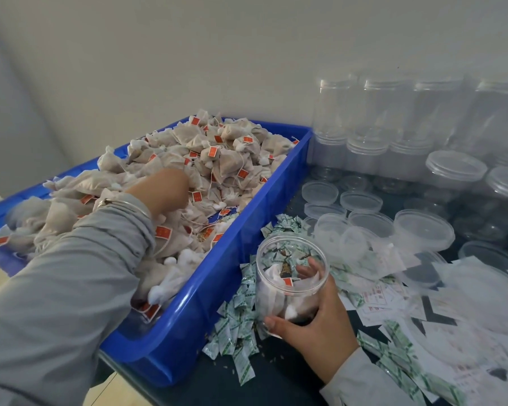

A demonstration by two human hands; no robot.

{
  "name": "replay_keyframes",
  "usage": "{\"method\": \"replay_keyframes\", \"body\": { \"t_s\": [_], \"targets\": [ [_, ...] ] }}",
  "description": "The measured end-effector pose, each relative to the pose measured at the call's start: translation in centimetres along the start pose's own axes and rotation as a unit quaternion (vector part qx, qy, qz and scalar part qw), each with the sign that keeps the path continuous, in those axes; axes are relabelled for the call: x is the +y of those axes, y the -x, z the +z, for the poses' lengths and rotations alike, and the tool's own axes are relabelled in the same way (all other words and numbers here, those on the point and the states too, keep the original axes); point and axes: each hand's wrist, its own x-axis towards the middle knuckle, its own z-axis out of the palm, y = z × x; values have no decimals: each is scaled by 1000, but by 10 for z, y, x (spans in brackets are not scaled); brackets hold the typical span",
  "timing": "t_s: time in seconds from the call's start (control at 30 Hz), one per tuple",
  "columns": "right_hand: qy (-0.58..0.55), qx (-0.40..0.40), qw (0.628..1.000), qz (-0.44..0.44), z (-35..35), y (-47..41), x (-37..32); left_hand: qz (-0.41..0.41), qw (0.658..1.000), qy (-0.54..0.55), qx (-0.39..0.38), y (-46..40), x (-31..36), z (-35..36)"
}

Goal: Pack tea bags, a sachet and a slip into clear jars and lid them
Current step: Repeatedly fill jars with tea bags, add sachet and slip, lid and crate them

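Observation:
A blue crate [217, 291] holds a heap of beige tea bags [232, 153] with red tags. My left hand [165, 186] reaches into the heap; its fingers are buried among the bags and hidden. My right hand [314, 315] grips an open clear jar [288, 276] just right of the crate, thumb on the near side, fingers curled round the far side. Some tea bags lie inside the jar. Green-and-white sachets [235, 326] are scattered round the jar. White paper slips [467, 312] with red print lie to the right.
Empty clear jars [367, 118] stand stacked at the back right against the wall. Loose clear lids [361, 200] lie on the dark table behind the jar I hold. More lidded jars [455, 168] stand at the far right.

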Motion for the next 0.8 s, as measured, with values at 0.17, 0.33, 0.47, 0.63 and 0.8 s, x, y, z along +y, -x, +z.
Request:
{"method": "replay_keyframes", "body": {
  "t_s": [0.17,0.33,0.47,0.63,0.8],
  "targets": [
    [2,-6,1000,9,-1,0,0,-12,978,205,35,0,-6,-6],
    [-2,-7,1000,11,0,0,-2,-5,934,336,122,9,-1,-18],
    [-11,-8,1000,11,-1,1,-3,93,880,419,204,23,14,-31],
    [-6,-10,1000,9,-1,1,-5,228,723,610,231,46,37,-56],
    [-6,-13,1000,8,-1,1,-5,288,606,719,182,72,62,-71]
  ]
}}
